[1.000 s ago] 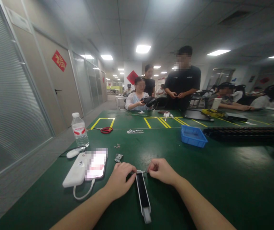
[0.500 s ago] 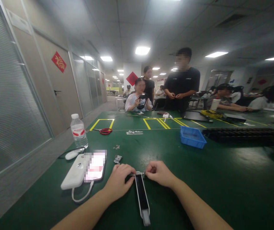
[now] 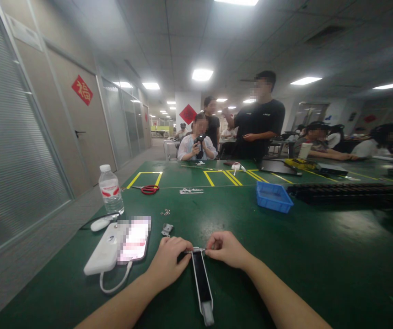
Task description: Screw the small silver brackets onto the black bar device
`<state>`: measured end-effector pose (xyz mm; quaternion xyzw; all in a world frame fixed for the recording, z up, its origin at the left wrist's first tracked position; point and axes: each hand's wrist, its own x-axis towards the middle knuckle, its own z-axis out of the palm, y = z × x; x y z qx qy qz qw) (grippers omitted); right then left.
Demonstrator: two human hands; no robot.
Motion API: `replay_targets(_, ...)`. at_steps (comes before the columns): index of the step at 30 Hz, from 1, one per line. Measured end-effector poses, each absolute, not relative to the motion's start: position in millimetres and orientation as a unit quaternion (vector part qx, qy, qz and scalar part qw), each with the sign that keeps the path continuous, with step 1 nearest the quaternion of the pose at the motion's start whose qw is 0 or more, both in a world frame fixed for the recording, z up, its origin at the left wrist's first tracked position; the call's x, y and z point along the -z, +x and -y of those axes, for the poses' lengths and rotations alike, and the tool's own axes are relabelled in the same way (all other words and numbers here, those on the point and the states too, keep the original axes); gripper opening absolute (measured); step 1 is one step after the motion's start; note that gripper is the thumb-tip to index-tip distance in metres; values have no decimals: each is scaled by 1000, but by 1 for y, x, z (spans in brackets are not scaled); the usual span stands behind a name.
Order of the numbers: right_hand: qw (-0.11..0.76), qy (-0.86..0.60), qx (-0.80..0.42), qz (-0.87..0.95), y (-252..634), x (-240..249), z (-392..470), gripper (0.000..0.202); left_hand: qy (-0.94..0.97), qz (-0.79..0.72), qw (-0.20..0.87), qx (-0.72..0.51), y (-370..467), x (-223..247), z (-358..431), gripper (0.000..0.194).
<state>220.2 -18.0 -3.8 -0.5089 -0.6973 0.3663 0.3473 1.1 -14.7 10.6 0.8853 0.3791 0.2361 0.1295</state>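
Observation:
A long, narrow black piece with a white frame point(image 3: 201, 276) lies lengthwise on the green table in front of me, with a greyish-white block at its near end. Across its far end runs a small, thin light-coloured bar point(image 3: 198, 250). My left hand point(image 3: 170, 260) is closed at the bar's left end, thumb and forefinger beside the frame's corner. From the other side, my right hand point(image 3: 228, 250) pinches the bar's right end with curled fingers. The exact fingertip contact is too small to make out. Beyond my left hand sits a small grey metal part point(image 3: 167, 229).
Left of my hands are a phone point(image 3: 134, 240), a white power bank point(image 3: 103, 251) with a cable, a white mouse-shaped object point(image 3: 102, 223) and a water bottle point(image 3: 111, 189). Farther off are small rings point(image 3: 165, 212), red-handled scissors point(image 3: 150, 189), white strips point(image 3: 191, 191) and a blue bin point(image 3: 273, 197).
The view has shifted slightly. Both hands keep their places at the frame's far end. Across the table, a standing person in black has raised one hand.

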Motion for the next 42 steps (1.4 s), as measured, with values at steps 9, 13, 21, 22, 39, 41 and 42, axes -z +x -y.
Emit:
replay_targets(9, 365, -471, -390, 702, 221, 6, 15, 27, 886, -383, 131, -227, 1, -11, 15, 15)
replay_targets(13, 368, -468, -394, 700, 221, 8, 15, 30, 885, -385, 132, -225, 2, -11, 16, 14)
replay_targets(21, 361, -476, -384, 704, 218, 3, 18, 30, 887, -381, 130, -225, 1, -9, 15, 14)
replay_targets(22, 360, -478, -379, 706, 218, 3, 19, 29, 888, -381, 129, -225, 1, -9, 15, 14)
replay_targets(39, 360, -471, -349, 725, 211, 7, 20, 32, 889, -378, 130, -224, 1, -9, 15, 15)
replay_targets(41, 355, -468, -354, 727, 212, 6, 20, 33, 890, -373, 129, -228, 1, -8, 14, 15)
replay_targets(42, 352, -467, -357, 728, 212, 6, 20, 33, 890, -372, 127, -229, 1, -7, 14, 15)
